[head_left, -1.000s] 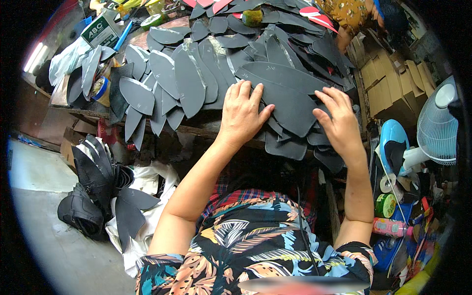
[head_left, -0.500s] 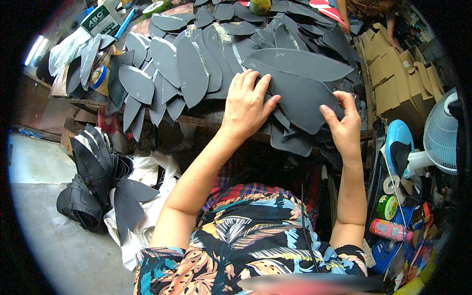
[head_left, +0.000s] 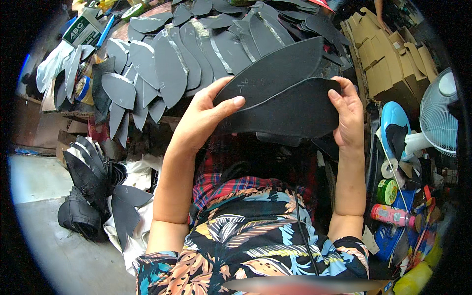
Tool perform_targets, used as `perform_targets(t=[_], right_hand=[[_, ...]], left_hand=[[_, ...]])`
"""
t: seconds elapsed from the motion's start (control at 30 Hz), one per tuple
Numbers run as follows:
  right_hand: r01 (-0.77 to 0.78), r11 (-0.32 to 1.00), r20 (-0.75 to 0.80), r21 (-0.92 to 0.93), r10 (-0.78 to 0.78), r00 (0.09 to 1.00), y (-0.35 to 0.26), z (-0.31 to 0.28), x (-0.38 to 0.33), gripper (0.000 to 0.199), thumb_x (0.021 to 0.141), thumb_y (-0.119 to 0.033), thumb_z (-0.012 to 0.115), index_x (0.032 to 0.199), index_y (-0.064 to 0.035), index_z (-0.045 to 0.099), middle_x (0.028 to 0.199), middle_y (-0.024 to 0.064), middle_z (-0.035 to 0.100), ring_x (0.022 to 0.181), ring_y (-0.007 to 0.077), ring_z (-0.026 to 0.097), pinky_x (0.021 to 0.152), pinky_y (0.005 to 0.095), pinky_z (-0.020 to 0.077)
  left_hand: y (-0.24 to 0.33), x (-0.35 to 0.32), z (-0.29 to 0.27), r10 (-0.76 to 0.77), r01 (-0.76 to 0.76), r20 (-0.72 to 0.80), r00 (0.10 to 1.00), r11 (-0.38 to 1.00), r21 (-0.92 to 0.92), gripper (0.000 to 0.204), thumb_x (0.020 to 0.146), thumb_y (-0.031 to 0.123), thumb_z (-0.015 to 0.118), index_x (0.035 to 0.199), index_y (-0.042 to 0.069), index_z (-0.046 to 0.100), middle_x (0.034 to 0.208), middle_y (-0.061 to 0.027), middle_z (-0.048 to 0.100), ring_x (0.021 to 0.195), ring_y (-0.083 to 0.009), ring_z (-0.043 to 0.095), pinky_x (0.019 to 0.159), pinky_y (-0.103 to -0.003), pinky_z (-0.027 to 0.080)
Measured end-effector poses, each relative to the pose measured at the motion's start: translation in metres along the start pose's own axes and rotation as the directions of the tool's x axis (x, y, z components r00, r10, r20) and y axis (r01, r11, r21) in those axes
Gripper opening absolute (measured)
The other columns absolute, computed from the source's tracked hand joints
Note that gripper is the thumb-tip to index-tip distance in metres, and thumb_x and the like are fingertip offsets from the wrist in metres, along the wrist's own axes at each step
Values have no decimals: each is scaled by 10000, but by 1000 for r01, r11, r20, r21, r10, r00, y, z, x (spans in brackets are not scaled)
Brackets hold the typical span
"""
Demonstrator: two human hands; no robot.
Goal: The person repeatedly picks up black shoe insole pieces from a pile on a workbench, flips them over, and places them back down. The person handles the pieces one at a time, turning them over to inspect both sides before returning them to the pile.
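Up off the bench I hold a dark panel [head_left: 290, 108] of two curved, leaf-shaped pieces that meet along a wavy line, with faint pale marks near its left end. My left hand [head_left: 204, 110] pinches the left end, thumb on top and fingers mostly hidden underneath. At the right edge, my right hand [head_left: 349, 115] grips with thumb and fingers around the rim. Whether the two pieces are joined or only overlap, I cannot tell. Behind the panel, many similar grey leaf-shaped pieces [head_left: 169, 71] lie overlapping on the bench, several with shiny pale strips along an edge.
Flattened brown cardboard [head_left: 388, 64] is stacked at the far right, with a white fan [head_left: 437, 115] nearer. A pink bottle [head_left: 391, 215] and a green roll [head_left: 387, 191] lie below it. Bundled black pieces [head_left: 81, 211] sit at lower left. A green-and-white box [head_left: 82, 32] stands far left.
The panel has been lifted off the pile and tilted up toward me. My left hand has gone from resting flat on it to gripping its left end.
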State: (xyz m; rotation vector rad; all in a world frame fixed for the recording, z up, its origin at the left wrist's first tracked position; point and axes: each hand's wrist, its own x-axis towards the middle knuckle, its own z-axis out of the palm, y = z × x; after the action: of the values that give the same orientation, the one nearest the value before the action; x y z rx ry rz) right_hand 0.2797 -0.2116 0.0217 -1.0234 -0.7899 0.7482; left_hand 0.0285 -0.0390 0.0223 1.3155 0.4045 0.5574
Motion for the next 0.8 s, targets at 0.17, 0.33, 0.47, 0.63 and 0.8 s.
perform_targets(t=[0.17, 0.33, 0.47, 0.63, 0.8], right_hand=[[-152, 988, 56, -9, 153, 987, 0, 0, 6, 311, 964, -74, 629, 1266, -38, 561, 1070, 84, 704, 933, 127, 676, 849, 280, 550], [-155, 973, 23, 169, 154, 988, 1, 8, 3, 646, 935, -279, 649, 1446, 30, 401, 1328, 140, 590, 1101, 200, 671, 937, 339, 572], [-214, 962, -13, 167, 220, 975, 3, 11, -6, 538, 906, -97, 649, 1404, 11, 477, 1244, 140, 641, 1095, 196, 656, 959, 338, 542], [-246, 967, 22, 63, 245, 969, 4, 13, -16, 499, 888, 16, 628, 1372, 33, 512, 1201, 166, 656, 1028, 197, 679, 899, 319, 574], [-222, 975, -10, 6, 222, 975, 8, 18, -17, 490, 888, 16, 632, 1365, 35, 522, 1206, 160, 656, 1035, 193, 671, 932, 318, 556]], left_hand=[[-10, -10, 5, -162, 148, -67, 985, 973, -177, 417, 982, 250, 615, 1281, -39, 584, 1081, -64, 687, 914, -87, 644, 825, -220, 515], [-25, -27, 21, -170, 120, -160, 972, 952, -283, 349, 1017, 230, 536, 1266, -13, 566, 973, -71, 683, 674, -115, 672, 470, -253, 542], [-31, -40, 23, -254, 232, -10, 967, 898, -374, 470, 888, 110, 593, 1332, -27, 519, 1174, -120, 655, 1069, -183, 644, 968, -329, 504], [-29, -41, 25, -266, 256, 32, 963, 879, -403, 513, 896, 135, 629, 1365, -14, 486, 1177, -122, 651, 998, -163, 665, 866, -297, 552], [-28, -40, 35, -193, 168, -52, 980, 934, -314, 486, 946, 168, 658, 1360, -21, 488, 1175, -91, 644, 1000, -113, 631, 863, -267, 535]])
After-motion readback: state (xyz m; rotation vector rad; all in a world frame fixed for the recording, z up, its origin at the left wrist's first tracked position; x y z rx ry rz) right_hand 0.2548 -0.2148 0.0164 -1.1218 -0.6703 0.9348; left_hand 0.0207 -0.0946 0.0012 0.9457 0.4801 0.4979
